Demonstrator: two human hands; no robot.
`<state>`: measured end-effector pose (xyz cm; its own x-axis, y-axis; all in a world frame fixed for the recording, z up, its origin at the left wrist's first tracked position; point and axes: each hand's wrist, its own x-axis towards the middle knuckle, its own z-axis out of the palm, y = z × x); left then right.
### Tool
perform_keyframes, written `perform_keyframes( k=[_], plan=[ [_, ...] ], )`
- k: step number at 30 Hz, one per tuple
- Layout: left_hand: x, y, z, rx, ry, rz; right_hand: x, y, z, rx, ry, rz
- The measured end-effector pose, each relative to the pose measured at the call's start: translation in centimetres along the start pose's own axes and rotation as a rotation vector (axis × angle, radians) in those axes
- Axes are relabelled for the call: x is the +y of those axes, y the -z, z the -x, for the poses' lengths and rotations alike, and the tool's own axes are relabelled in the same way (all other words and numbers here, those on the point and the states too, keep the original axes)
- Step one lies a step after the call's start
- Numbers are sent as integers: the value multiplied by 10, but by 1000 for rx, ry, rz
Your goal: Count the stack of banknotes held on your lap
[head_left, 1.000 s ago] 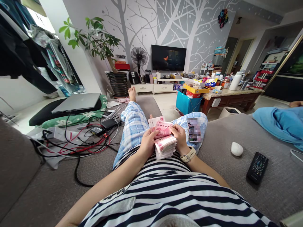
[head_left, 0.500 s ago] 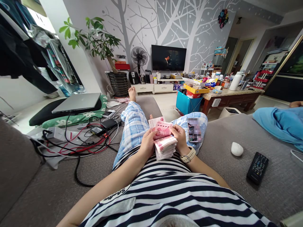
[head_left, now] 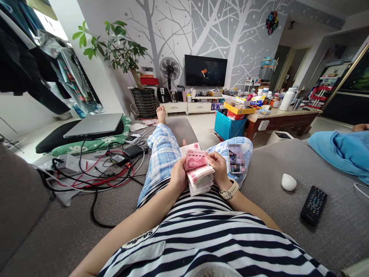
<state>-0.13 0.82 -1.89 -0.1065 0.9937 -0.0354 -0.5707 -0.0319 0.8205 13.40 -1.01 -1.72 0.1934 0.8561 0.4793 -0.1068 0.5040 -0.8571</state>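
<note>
We grip the banknote stack (head_left: 201, 177) at its left side with the closed fingers of the left hand (head_left: 178, 176). The right hand (head_left: 218, 167) pinches the raised banknote (head_left: 196, 161) near its upper right corner. Its long axis points away from our striped shirt (head_left: 198, 234); both hands touch the money, neither clearly nearer.

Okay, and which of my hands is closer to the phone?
Right. Your right hand is just to the left of the phone; your left hand is farther off, at the far side of the banknotes from it.
</note>
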Motion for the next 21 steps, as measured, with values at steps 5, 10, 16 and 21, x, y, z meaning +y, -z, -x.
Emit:
perform_keyframes(
  k=[5,10,16,21],
  plan=[
    [7,-2,7,-34,33,-29,-3,-1,1,-2,-11,-24],
    [6,1,7,-83,-23,-72,-1,-3,1,-1,-63,-58],
    [6,6,6,-142,-104,-124,0,-4,2,-10,-87,-123],
    [6,6,6,-181,-85,-115,-2,-4,2,-29,-78,-172]
  ],
)
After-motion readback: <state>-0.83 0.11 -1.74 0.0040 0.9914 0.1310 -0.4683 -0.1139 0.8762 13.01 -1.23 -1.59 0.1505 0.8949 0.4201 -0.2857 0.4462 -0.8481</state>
